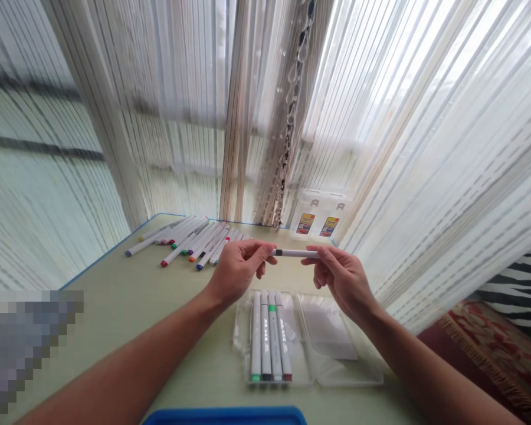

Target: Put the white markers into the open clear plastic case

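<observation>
Both hands hold one white marker (295,254) level above the table. My left hand (239,268) pinches its left end and my right hand (343,274) pinches its right end. Below them an open clear plastic case (331,366) lies on the pale green table (137,307). Several markers (271,336) with coloured caps lie side by side in the case's left half; the right half has none in it. A loose row of several more markers (190,239) lies at the table's far left.
White striped curtains (425,147) hang close behind and around the table. Two clear packs with orange labels (318,221) stand at the back edge. A blue rim (225,416) shows at the near edge. A patterned red cloth (491,348) lies to the right.
</observation>
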A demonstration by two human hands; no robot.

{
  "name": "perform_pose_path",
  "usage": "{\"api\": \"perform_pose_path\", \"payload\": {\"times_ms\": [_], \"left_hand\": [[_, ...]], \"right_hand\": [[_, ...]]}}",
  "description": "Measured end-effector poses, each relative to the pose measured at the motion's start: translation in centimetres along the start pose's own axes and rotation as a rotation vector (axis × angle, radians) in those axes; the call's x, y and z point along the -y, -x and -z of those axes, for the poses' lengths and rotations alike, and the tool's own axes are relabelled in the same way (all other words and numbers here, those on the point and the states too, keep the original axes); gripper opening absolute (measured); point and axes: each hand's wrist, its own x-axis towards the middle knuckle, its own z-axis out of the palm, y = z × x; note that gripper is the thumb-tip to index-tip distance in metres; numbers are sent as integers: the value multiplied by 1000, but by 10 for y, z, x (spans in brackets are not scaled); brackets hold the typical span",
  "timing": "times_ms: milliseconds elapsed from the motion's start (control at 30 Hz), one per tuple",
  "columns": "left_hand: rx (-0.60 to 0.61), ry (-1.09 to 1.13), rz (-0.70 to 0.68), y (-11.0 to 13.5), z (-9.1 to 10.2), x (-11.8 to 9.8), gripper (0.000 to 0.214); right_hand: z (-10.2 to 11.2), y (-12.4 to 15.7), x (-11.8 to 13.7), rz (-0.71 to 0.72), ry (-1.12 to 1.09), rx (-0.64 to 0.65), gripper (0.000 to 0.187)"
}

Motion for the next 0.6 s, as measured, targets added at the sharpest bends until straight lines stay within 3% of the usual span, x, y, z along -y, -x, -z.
{"api": "perform_pose_path", "payload": {"times_ms": [100,300,467,600], "left_hand": [[36,-87,-11,2,0,0,28],[135,-279,-78,9,-6,6,29],[226,-265,-90,13,-11,8,21],[176,-219,-98,12,-12,7,18]], "right_hand": [[-1,1,0,8,77,12,27],[-10,10,4,-82,262,85,44],[-12,11,4,-107,309,134,42],[-11,11,2,-79,269,131,36]]}}
